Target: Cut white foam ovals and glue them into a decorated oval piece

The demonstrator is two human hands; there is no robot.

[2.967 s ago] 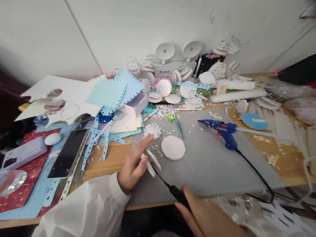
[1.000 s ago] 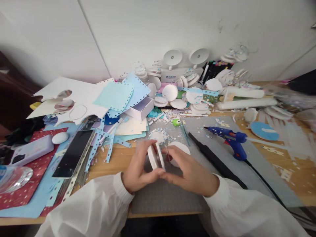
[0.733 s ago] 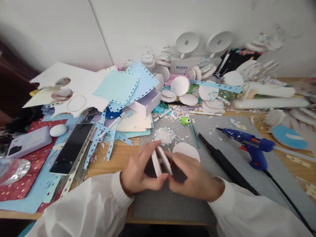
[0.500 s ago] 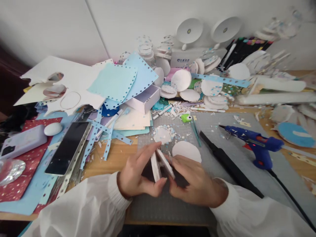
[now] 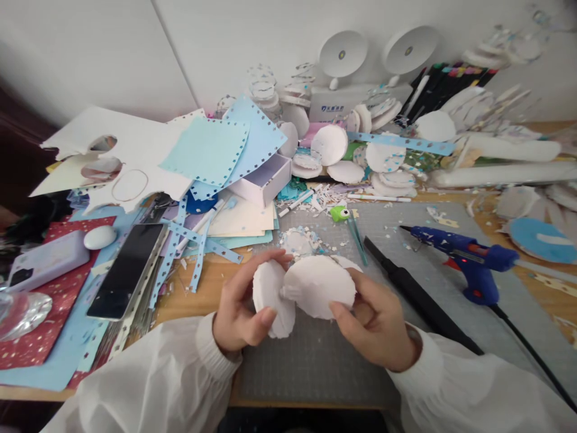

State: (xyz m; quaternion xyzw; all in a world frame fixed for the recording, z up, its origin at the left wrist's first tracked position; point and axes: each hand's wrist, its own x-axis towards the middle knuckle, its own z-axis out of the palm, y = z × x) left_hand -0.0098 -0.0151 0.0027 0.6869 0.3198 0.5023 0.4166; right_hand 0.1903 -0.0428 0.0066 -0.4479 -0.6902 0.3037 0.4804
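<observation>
Between the thumb and fingers of my left hand (image 5: 237, 310) is a thick white disc (image 5: 269, 294) with a rough edge, tilted on its side. My right hand (image 5: 378, 322) pinches a second white disc (image 5: 322, 287) by its right edge, its flat face turned up toward me. The two discs meet in the middle, where something small and pale shows; whether they are joined there I cannot tell. Just beyond them, a white circle (image 5: 349, 262) on the mat is mostly hidden. Farther back lies a patch of small white and blue paper bits (image 5: 300, 239).
A grey cutting mat (image 5: 315, 373) covers the front. On its right are a black tool (image 5: 419, 297) and a blue glue gun (image 5: 473, 258) with its cord. Tweezers (image 5: 357, 240) and a green punch (image 5: 339, 213) lie behind. Left are a phone (image 5: 128, 270) and punched paper strips (image 5: 180, 240).
The two discs, held nearly face to face before, have been swung apart and raised. The right disc now shows its broad face, and my right hand has moved slightly right.
</observation>
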